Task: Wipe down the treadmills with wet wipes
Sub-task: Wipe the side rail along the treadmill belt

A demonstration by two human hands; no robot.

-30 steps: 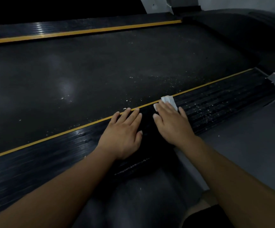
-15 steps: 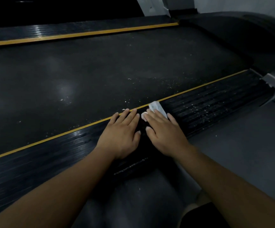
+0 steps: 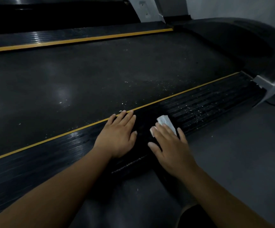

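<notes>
Right hand [image 3: 171, 145], fingers flat and spread, presses wet wipe [image 3: 166, 123] onto ribbed side rail [image 3: 207, 102], presumably for full contact. Left hand [image 3: 118, 135] lies flat, spread, beside it, likely bracing.

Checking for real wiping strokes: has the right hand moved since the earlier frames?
Yes. The right hand, pressing the wipe, pulled back across the side rail, away from the yellow stripe.
</notes>
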